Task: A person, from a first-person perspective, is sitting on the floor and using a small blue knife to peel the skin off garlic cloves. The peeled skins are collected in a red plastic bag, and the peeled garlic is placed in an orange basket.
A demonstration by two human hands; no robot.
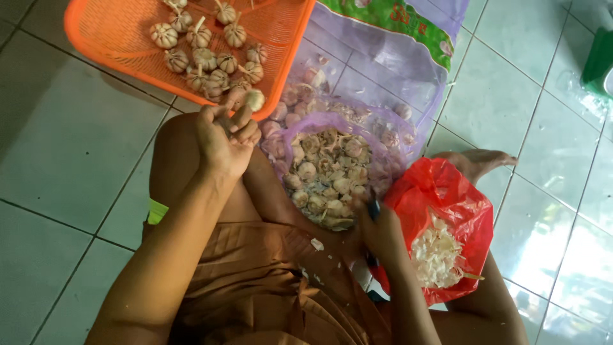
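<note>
- Pleated brown skirt cloth [255, 281] over the lap lies nearest the lens, with a few pale flecks of garlic skin [317, 244] caught on it.
- Just above the lap sits the landmark — a purple plastic bag [332, 169], its mouth rolled open and filled with loose garlic cloves and papery husk.
- Left hand [223, 140] is raised left of the purple bag, over the bent knee; its fingers are curled together, pinching a garlic bulb [254, 99] near the fingertips.
- Right hand [380, 233] rests at the lower right edge of the purple bag, fingers closed around a dark, slim handle [374, 209] — likely a small knife, though the blade is hidden.
- Orange plastic basket [191, 45] stands up and to the left of the purple bag, holding whole garlic bulbs with stalks.
- Red plastic bag [440, 191] lies right of the purple bag, touching it, with a heap of white peeled pieces [435, 255] inside.
- Bare foot [479, 160] shows beyond the red bag on the pale green floor tiles [64, 153].
- Judging from this, the step in hand is a fresh bulb just lifted from the basket side and not yet opened.
- Next, it seems, the two hands must meet over the purple bag, so the tool can break the bulb and the skins fall in.
</note>
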